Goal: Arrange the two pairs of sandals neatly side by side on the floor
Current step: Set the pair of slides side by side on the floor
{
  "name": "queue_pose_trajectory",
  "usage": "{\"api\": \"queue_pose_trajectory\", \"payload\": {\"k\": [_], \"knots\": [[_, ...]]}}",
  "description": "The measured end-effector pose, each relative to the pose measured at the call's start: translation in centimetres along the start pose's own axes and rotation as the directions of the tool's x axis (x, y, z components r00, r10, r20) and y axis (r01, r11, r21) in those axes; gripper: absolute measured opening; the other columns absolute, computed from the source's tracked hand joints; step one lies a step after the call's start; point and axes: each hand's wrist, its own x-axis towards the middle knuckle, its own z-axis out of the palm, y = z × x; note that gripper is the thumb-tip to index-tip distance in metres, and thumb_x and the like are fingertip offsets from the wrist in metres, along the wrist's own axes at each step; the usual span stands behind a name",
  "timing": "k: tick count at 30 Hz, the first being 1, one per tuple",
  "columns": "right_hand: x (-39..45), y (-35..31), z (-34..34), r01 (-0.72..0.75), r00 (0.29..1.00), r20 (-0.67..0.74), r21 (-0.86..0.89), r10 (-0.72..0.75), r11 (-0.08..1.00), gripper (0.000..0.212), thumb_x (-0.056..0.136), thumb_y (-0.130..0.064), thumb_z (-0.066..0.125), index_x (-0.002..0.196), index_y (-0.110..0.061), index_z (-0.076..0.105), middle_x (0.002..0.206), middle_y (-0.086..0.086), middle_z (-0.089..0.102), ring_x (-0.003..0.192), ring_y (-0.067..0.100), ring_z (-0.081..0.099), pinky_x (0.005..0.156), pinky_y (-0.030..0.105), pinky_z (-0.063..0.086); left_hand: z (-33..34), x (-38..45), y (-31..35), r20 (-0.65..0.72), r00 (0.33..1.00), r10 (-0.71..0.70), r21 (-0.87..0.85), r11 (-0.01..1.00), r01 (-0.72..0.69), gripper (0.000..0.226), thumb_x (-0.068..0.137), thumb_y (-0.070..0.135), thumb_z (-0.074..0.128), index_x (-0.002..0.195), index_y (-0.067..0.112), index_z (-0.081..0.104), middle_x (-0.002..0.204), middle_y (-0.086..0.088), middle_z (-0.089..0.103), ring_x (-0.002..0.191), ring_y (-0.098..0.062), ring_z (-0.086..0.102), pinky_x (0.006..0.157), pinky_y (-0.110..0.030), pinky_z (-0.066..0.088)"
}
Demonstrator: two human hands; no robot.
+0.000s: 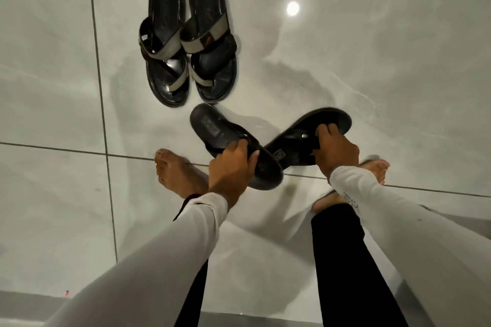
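One pair of black sandals with grey straps lies side by side on the white tiled floor, the left sandal (166,45) touching the right sandal (211,37). Nearer to me are two plain black sandals. My left hand (231,164) grips the strap area of one black sandal (212,127), which points up and to the left. My right hand (334,148) grips the strap of the other black sandal (329,119), which angles up to the right. These two sandals overlap at their near ends, forming a V.
My bare left foot (175,172) and right foot (377,167) stand on the glossy tiles just below the held sandals. Dark grout lines (98,61) cross the floor. A ceiling light reflects on the tile (292,8). A grey ledge (32,305) runs along the bottom edge.
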Motion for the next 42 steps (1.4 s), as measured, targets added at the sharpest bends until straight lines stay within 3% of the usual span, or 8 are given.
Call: {"api": "queue_pose_trajectory", "payload": {"k": [10, 14, 18, 23, 28, 34, 39, 42], "knots": [[1.0, 4.1, -0.5, 0.101, 0.99, 0.102, 0.012, -0.102, 0.995, 0.046, 0.091, -0.035, 0.06, 0.129, -0.013, 0.049, 0.137, 0.015, 0.043, 0.109, 0.039, 0.056, 0.077, 0.043, 0.048, -1.9, 2.1, 13.3, -0.049, 0.992, 0.117, -0.031, 0.992, -0.119, 0.042, 0.088, 0.057, 0.047, 0.085, 0.017, 0.056, 0.09, -0.005, 0.069, 0.078, -0.031, 0.066, 0.063, -0.035, 0.05], [0.0, 6.1, -2.0, -0.019, 0.991, 0.133, 0.251, -0.015, 0.968, 0.047, 0.096, -0.034, 0.054, 0.135, -0.008, 0.049, 0.131, 0.019, 0.058, 0.114, 0.043, 0.058, 0.093, 0.047, 0.046, -3.6, 2.1, 16.6, -0.136, 0.965, 0.222, -0.006, 0.974, -0.225, 0.041, 0.09, 0.058, 0.045, 0.081, 0.019, 0.047, 0.09, -0.005, 0.064, 0.075, -0.032, 0.064, 0.059, -0.034, 0.043], [-1.3, 9.3, -3.0, -0.13, 0.988, 0.118, 0.255, 0.103, 0.958, 0.04, 0.08, -0.044, 0.065, 0.107, -0.014, 0.068, 0.109, 0.013, 0.071, 0.101, 0.038, 0.065, 0.08, 0.042, 0.052, -5.1, 4.4, 17.3, -0.173, 0.914, 0.367, 0.135, 0.928, -0.347, 0.041, 0.09, 0.054, 0.046, 0.1, 0.016, 0.058, 0.103, -0.008, 0.062, 0.086, -0.033, 0.065, 0.064, -0.038, 0.048], [-1.1, 13.9, -4.6, -0.391, 0.916, 0.131, 0.503, 0.379, 0.771, 0.037, 0.078, -0.04, 0.07, 0.1, -0.01, 0.074, 0.102, 0.02, 0.072, 0.099, 0.041, 0.063, 0.079, 0.037, 0.05, -4.2, 9.0, 15.9, -0.036, 0.919, 0.393, 0.254, 0.893, -0.372, 0.035, 0.091, 0.038, 0.051, 0.11, 0.01, 0.056, 0.111, -0.015, 0.056, 0.094, -0.038, 0.06, 0.074, -0.045, 0.054], [0.7, 14.8, -5.7, -0.465, 0.844, 0.151, 0.684, 0.515, 0.562, 0.037, 0.078, -0.044, 0.069, 0.079, -0.007, 0.075, 0.088, 0.024, 0.072, 0.097, 0.043, 0.063, 0.084, 0.039, 0.052, -1.6, 11.5, 15.3, 0.157, 0.938, 0.309, 0.289, 0.894, -0.343, 0.036, 0.093, 0.019, 0.043, 0.124, 0.002, 0.05, 0.127, -0.022, 0.047, 0.109, -0.046, 0.053, 0.085, -0.052, 0.046], [4.8, 11.0, -5.1, -0.416, 0.869, 0.268, 0.85, 0.415, 0.322, 0.057, 0.069, -0.058, 0.078, 0.045, -0.016, 0.047, 0.061, 0.013, 0.068, 0.056, 0.033, 0.073, 0.069, 0.047, 0.063, -0.5, 12.3, 15.2, 0.163, 0.936, 0.311, 0.105, 0.938, -0.33, 0.037, 0.089, 0.014, 0.045, 0.122, -0.002, 0.055, 0.12, -0.025, 0.05, 0.104, -0.049, 0.055, 0.087, -0.054, 0.051], [6.2, 5.8, -6.2, -0.432, 0.858, 0.367, 0.894, 0.358, 0.119, 0.052, 0.081, -0.039, 0.077, 0.058, -0.007, 0.044, 0.079, 0.019, 0.066, 0.066, 0.035, 0.075, 0.067, 0.046, 0.064, -1.0, 11.5, 15.1, 0.165, 0.913, 0.374, -0.076, 0.927, -0.367, 0.062, 0.078, 0.029, 0.033, 0.128, 0.0, 0.056, 0.117, -0.024, 0.055, 0.102, -0.046, 0.059, 0.09, -0.049, 0.053], [6.2, 4.8, -6.3, -0.463, 0.842, 0.4, 0.88, 0.361, 0.105, 0.048, 0.088, -0.033, 0.071, 0.057, -0.009, 0.043, 0.066, 0.012, 0.061, 0.074, 0.038, 0.074, 0.072, 0.046, 0.062, -2.0, 11.0, 14.3, 0.202, 0.916, 0.347, -0.175, 0.933, -0.315, 0.066, 0.077, 0.028, 0.038, 0.136, 0.002, 0.051, 0.124, -0.021, 0.054, 0.106, -0.042, 0.06, 0.092, -0.048, 0.053]]}}
